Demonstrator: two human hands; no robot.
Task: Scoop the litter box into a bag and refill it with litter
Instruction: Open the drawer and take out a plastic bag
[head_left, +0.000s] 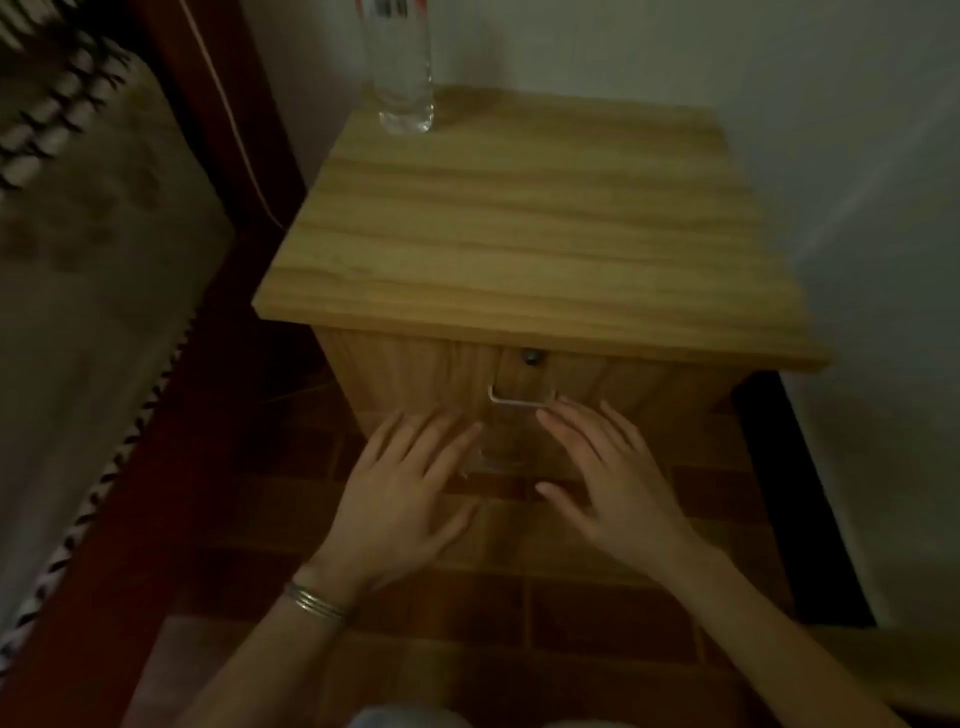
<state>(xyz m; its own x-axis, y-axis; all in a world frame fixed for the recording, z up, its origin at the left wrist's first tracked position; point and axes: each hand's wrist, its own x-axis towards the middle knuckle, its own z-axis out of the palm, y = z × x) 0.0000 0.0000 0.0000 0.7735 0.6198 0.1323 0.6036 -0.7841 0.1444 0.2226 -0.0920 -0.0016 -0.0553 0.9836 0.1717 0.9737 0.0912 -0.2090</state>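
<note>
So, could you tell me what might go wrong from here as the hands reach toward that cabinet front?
1. The clear bottle stands near the back left edge of the wooden nightstand; a sharp tug on the metal handle could tip it.
2. The left hand and right hand are both open just below the handle, so fingers could get pinched.
3. The picture is dim and blurred, and no litter box is visible.

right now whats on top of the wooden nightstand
Only a clear plastic bottle stands on the nightstand, at its back left corner. The bottle's top is cut off by the frame.
</note>
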